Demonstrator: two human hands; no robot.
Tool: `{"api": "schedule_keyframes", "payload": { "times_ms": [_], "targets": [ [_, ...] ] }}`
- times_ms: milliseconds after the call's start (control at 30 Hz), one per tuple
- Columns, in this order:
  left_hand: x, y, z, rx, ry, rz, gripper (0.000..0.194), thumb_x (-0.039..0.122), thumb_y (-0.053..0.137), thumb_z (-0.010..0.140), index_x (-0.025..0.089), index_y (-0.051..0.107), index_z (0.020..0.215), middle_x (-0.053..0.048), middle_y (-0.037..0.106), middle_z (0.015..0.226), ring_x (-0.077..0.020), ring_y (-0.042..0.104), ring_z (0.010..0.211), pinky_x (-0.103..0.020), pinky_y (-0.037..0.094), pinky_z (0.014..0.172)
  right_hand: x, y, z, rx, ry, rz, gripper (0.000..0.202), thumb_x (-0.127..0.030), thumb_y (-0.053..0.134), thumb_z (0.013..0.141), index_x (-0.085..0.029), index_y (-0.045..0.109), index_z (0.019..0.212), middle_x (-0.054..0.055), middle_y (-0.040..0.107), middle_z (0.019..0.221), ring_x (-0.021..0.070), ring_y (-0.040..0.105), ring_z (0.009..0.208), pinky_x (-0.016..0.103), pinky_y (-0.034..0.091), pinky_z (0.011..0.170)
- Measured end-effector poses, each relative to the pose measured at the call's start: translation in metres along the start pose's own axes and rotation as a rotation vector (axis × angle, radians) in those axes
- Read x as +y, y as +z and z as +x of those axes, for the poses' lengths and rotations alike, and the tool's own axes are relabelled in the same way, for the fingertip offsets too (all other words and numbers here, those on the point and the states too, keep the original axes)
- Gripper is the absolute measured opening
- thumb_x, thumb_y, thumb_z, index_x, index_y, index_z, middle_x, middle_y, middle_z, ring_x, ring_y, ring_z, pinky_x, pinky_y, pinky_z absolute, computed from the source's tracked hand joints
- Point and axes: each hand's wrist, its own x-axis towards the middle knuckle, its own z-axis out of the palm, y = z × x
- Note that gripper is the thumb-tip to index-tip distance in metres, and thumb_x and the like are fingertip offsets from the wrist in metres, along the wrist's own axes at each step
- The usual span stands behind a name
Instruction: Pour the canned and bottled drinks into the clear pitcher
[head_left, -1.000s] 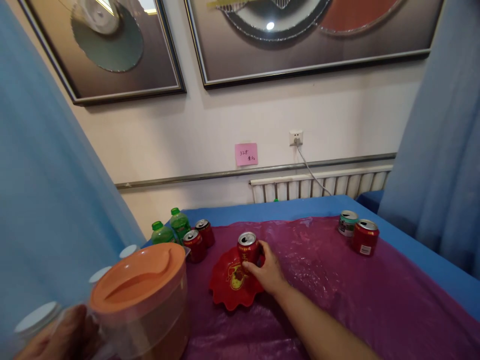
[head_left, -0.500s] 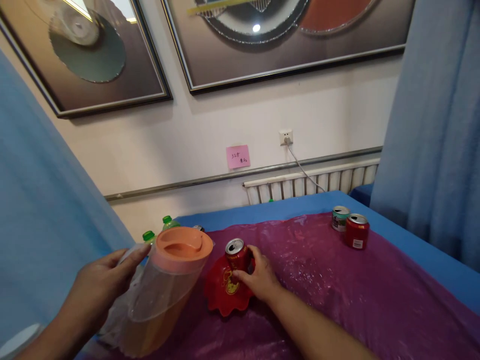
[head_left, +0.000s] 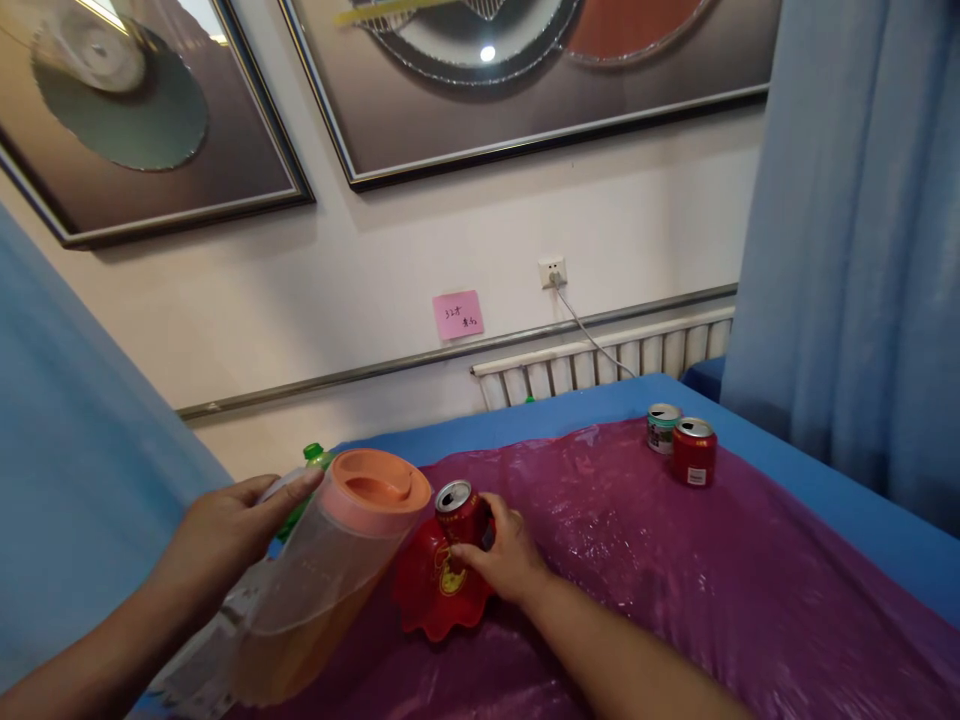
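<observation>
My left hand (head_left: 232,525) is closed on the handle of a clear plastic pitcher (head_left: 315,575) with an orange lid (head_left: 382,482). The pitcher tilts to the right, and amber liquid lies in its lower part. My right hand (head_left: 506,550) grips a red drink can (head_left: 461,515), its opened top leaning toward the pitcher. Beneath the can is a red dish with a wavy rim (head_left: 442,625) and a yellow printed figure. The pitcher's lid is close to the can; no stream of liquid shows between them.
An opened red can (head_left: 694,455) and a smaller green-and-white can (head_left: 663,430) stand at the right on the purple plastic sheet (head_left: 637,580). A green-capped bottle (head_left: 315,455) is partly hidden behind the pitcher. Blue curtains (head_left: 847,250) hang at both sides.
The pitcher is tilted further over and its lid is nearer the red can. The can leans slightly more to the left. The whole view has shifted a little.
</observation>
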Motion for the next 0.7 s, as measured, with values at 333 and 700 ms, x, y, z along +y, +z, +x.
{"api": "schedule_keyframes", "payload": {
  "times_ms": [333, 700],
  "targets": [
    [0.015, 0.002, 0.001, -0.022, 0.015, 0.047, 0.066, 0.082, 0.057, 0.059, 0.018, 0.066, 0.071, 0.002, 0.046, 0.051, -0.0162, 0.041, 0.055, -0.028, 0.032, 0.052, 0.0, -0.002, 0.002, -0.002, -0.004, 0.004, 0.065, -0.035, 0.082, 0.066, -0.024, 0.057, 0.124, 0.006, 0.07, 0.106, 0.0262, 0.064, 0.099, 0.038, 0.049, 0.086],
    [0.027, 0.005, -0.002, -0.033, 0.05, 0.054, 0.061, 0.081, 0.058, 0.059, 0.02, 0.059, 0.06, 0.005, 0.037, 0.047, -0.0138, 0.035, 0.05, -0.027, 0.026, 0.049, -0.003, -0.004, 0.001, 0.011, -0.017, 0.009, 0.064, -0.033, 0.083, 0.065, -0.024, 0.058, 0.123, 0.006, 0.07, 0.107, 0.0265, 0.064, 0.098, 0.038, 0.05, 0.086]
  ]
}}
